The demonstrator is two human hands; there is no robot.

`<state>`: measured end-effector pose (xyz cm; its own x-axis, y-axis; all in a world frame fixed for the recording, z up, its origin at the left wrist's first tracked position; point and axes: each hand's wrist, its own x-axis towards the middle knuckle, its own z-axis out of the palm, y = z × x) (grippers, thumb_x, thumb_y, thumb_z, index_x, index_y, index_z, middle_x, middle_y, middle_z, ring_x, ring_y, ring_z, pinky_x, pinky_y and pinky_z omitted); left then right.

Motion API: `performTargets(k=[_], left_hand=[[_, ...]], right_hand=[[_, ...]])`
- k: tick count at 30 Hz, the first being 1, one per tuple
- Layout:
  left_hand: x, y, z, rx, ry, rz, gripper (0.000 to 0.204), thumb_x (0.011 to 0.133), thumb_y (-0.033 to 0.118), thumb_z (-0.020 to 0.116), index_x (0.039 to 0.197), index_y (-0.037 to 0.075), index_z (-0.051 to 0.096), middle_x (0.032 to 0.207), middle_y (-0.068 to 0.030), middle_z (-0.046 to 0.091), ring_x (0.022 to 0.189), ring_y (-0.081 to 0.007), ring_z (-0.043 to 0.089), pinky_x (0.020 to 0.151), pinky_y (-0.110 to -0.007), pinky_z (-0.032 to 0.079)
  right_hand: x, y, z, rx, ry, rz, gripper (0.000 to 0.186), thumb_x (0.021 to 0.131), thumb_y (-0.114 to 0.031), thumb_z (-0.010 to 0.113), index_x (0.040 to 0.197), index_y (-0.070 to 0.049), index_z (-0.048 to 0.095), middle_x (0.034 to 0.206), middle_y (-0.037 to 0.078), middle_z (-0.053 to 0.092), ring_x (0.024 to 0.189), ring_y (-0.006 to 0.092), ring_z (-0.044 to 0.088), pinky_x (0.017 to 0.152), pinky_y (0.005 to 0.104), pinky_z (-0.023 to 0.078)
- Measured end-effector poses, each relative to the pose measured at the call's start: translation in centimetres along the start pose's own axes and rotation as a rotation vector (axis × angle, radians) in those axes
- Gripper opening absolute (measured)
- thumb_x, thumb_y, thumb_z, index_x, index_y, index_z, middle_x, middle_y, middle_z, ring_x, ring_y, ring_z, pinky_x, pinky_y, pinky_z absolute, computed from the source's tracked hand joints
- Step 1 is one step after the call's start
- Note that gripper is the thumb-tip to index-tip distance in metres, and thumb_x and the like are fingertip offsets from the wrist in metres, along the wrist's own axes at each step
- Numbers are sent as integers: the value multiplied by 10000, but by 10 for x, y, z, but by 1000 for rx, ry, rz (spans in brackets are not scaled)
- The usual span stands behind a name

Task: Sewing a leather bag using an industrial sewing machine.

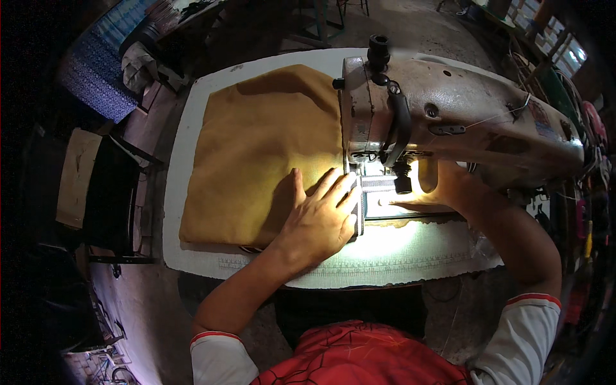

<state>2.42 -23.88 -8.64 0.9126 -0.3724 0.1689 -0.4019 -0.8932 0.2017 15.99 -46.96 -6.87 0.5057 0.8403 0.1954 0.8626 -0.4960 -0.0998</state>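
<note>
A large tan cloth piece [256,147] lies on the sewing table, its right edge along the sewing machine [462,109]. My left hand [324,215] rests flat on that cloth with fingers spread, fingertips at a dark-edged trim [359,218] beside the needle area. Under the machine's arm reaches my right hand [452,183], close to a pale striped strip [377,183] on the lit bed. Glare and the machine hide most of its fingers, so its grip does not show. A black knob [402,183] hangs in front of the strip.
The pale tabletop [321,273] has a ruler scale printed near its front edge. A dark chair [106,186] stands to the left, with blue patterned cloth [96,80] beyond it. Thread [494,117] runs across the machine's top. Assorted items crowd the right side.
</note>
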Motion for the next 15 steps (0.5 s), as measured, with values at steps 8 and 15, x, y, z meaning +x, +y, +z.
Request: performTargets(k=[8, 15], left_hand=[[3, -1, 1, -18, 56, -8, 426, 882, 231, 506, 1241, 11, 572, 1336, -138, 511, 1308, -291, 413, 1031, -765, 203], [-6, 1, 0, -41, 14, -25, 438, 928, 267, 487, 1284, 21, 550, 1378, -149, 489, 1348, -287, 398, 1067, -733, 146]], right_hand=[[1, -17, -9, 231, -414, 255, 641, 750, -453, 781, 1166, -15, 568, 1160, 175, 559, 1094, 334, 545, 978, 439, 436], [-22, -47, -14, 91, -307, -162, 717, 916, -525, 543, 1441, -57, 408, 1529, 135, 359, 1350, 310, 428, 1035, 433, 439]])
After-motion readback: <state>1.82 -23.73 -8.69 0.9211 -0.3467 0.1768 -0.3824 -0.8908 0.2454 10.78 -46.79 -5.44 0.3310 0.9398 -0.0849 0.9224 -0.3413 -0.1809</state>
